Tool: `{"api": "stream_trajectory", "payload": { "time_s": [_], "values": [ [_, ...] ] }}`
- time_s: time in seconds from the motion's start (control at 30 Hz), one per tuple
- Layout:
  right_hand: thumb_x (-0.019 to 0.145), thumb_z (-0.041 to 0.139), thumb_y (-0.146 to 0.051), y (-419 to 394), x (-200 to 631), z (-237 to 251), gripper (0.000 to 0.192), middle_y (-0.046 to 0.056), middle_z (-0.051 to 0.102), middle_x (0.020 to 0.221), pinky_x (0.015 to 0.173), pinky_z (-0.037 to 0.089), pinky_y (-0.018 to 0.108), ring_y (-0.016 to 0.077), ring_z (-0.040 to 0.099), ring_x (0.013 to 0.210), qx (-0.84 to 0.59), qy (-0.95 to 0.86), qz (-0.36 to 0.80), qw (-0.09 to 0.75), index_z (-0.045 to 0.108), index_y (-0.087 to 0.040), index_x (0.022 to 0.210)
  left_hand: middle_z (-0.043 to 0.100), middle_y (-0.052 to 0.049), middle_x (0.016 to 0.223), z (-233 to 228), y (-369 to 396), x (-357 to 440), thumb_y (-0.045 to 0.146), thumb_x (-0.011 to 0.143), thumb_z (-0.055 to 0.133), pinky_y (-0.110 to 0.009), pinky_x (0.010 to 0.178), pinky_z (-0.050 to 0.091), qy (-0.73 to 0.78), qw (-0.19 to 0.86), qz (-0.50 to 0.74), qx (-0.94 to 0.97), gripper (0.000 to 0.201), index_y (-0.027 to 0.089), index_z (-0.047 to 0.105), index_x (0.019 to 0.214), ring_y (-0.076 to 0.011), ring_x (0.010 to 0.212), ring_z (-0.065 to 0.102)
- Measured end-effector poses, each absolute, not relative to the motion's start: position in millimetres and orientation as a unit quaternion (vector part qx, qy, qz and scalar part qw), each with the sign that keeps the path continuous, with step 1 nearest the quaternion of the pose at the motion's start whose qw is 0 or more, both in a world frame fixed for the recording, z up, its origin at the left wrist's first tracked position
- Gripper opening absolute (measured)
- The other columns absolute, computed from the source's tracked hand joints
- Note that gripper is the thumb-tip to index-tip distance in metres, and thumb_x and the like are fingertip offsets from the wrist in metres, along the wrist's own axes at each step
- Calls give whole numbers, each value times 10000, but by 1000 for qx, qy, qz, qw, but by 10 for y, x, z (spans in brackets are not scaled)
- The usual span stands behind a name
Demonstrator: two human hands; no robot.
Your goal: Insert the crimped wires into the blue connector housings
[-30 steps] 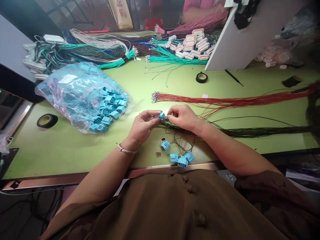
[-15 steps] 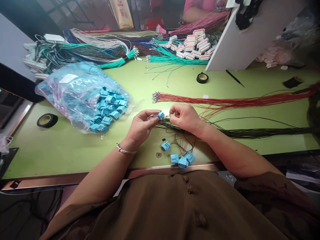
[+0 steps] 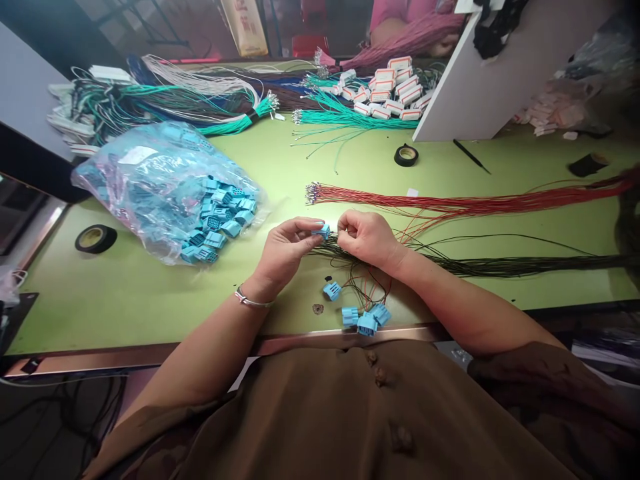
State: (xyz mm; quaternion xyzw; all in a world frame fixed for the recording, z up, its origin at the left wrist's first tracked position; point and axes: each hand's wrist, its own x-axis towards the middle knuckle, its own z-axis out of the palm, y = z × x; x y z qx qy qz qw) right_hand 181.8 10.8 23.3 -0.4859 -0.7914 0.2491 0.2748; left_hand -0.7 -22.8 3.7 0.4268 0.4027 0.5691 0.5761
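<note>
Between thumb and fingers, my left hand (image 3: pixel 286 248) grips a small blue connector housing (image 3: pixel 323 231). Just to its right, my right hand (image 3: pixel 367 237) is closed in a pinch on a thin black wire, whose tip is at the connector's right side; whether it is inside cannot be made out. Under both hands runs a bundle of black wires (image 3: pixel 480 267). Beyond them lies a bundle of red wires (image 3: pixel 400 197) with metal terminals at its left end. Nearer me, several blue connectors (image 3: pixel 367 321) with red and black wires attached rest at the table edge.
A clear plastic bag (image 3: pixel 145 180) spills blue connectors at the left. Black tape rolls (image 3: pixel 96 239) and a black pen-like stick (image 3: pixel 471 156) lie about. Green wires (image 3: pixel 350 117) and white connectors (image 3: pixel 385 87) line the back, beside a white partition (image 3: pixel 460 93). Another person sits opposite.
The blue connector has turned slightly in my left hand, and the right hand's fingertips have moved a little left toward it. The other things stay in place.
</note>
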Motion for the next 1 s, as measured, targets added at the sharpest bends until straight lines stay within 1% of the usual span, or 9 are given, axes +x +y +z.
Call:
{"api": "stream_trajectory", "payload": {
  "time_s": [0.23, 0.4, 0.53, 0.67, 0.73, 0.77, 0.87, 0.93, 1.0],
  "values": [
    [722, 581, -239, 77, 1800, 276, 94, -18, 552, 575, 576, 296, 253, 112, 434, 557, -479, -807, 229, 257, 655, -183, 733, 745, -59, 931, 32, -240, 1, 252, 598, 887, -316, 902, 517, 414, 598, 551, 409, 262, 182, 771, 822, -164, 880, 675],
    [723, 597, -250, 69, 1772, 237, 92, -13, 557, 573, 572, 290, 256, 111, 426, 552, -494, -798, 233, 256, 650, -176, 719, 752, -48, 920, 12, -239, 34, 250, 586, 893, -324, 920, 521, 415, 594, 552, 412, 261, 187, 768, 807, -167, 885, 685],
    [730, 588, -222, 104, 1778, 193, 98, -19, 558, 579, 576, 303, 247, 101, 434, 560, -468, -802, 266, 260, 665, -162, 743, 759, -43, 897, 19, -243, 31, 241, 597, 889, -322, 918, 530, 417, 610, 542, 400, 257, 182, 765, 815, -159, 866, 694],
    [762, 585, -228, 166, 1848, 247, 118, -37, 533, 581, 556, 307, 231, 77, 418, 542, -416, -799, 338, 272, 669, -147, 772, 754, -47, 882, 69, -248, 15, 266, 601, 891, -353, 913, 540, 409, 634, 534, 381, 285, 180, 760, 840, -172, 856, 698],
    [780, 602, -259, 214, 1954, 342, 136, -46, 512, 571, 533, 291, 228, 68, 392, 527, -386, -799, 384, 255, 672, -143, 787, 746, -55, 904, 121, -278, 18, 274, 622, 880, -350, 891, 547, 400, 616, 538, 414, 263, 189, 764, 842, -181, 875, 689],
    [785, 617, -280, 245, 2024, 400, 150, -45, 516, 572, 527, 288, 228, 66, 388, 526, -366, -801, 413, 232, 677, -143, 797, 739, -60, 923, 158, -308, 26, 276, 640, 869, -349, 882, 549, 394, 599, 540, 441, 235, 197, 769, 838, -189, 894, 684],
    [816, 637, -382, 351, 2231, 551, 249, -15, 600, 632, 523, 307, 234, 69, 421, 531, -330, -792, 490, 156, 709, -150, 874, 719, -74, 1003, 312, -467, 94, 254, 723, 809, -360, 900, 550, 358, 543, 525, 549, 129, 240, 787, 850, -211, 965, 671],
    [850, 607, -426, 411, 2279, 585, 301, 18, 661, 699, 532, 338, 240, 77, 461, 543, -364, -773, 491, 171, 715, -155, 925, 715, -88, 1091, 427, -599, 182, 206, 760, 769, -362, 937, 546, 288, 530, 473, 642, 174, 268, 798, 920, -227, 1019, 675],
    [855, 595, -382, 438, 2207, 556, 265, 41, 687, 733, 566, 385, 243, 94, 520, 587, -408, -763, 458, 206, 713, -148, 898, 704, -90, 1192, 517, -707, 286, 163, 751, 762, -356, 990, 531, 170, 535, 391, 729, 261, 279, 795, 982, -254, 1107, 668]
  ]
}}
